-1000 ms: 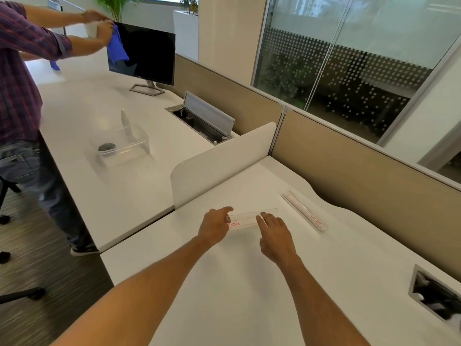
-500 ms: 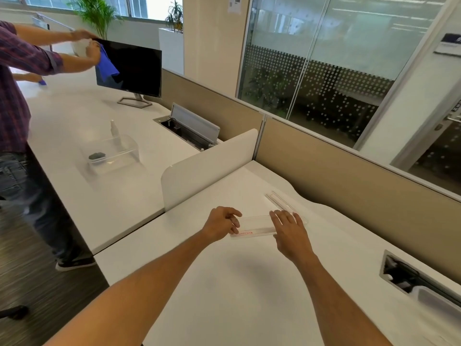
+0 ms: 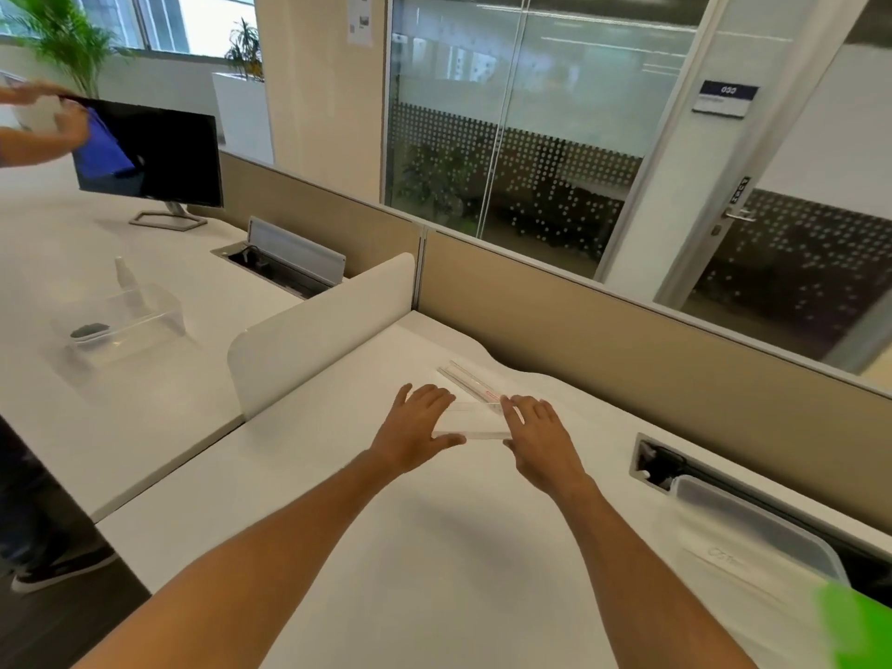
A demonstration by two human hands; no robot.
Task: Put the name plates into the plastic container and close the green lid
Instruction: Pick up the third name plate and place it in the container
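A clear acrylic name plate point(image 3: 475, 420) is lifted slightly off the white desk point(image 3: 434, 548), held by its two ends. My left hand point(image 3: 417, 434) grips its left end and my right hand point(image 3: 538, 439) grips its right end. A second clear name plate point(image 3: 470, 381) with red print lies flat on the desk just beyond, partly hidden behind the held one. At the right edge stands the clear plastic container point(image 3: 753, 533), open, with the green lid point(image 3: 854, 630) blurred at the bottom right corner.
A white divider panel point(image 3: 318, 330) stands to the left. Beige partition walls point(image 3: 627, 350) run along the back. An open cable slot point(image 3: 661, 463) sits by the container. On the neighbouring desk are a clear box point(image 3: 125, 325) and a monitor point(image 3: 149, 154), which another person wipes.
Both hands have closed on the name plate's ends and raised it off the desk. The view has swung right, bringing the container and green lid into sight.
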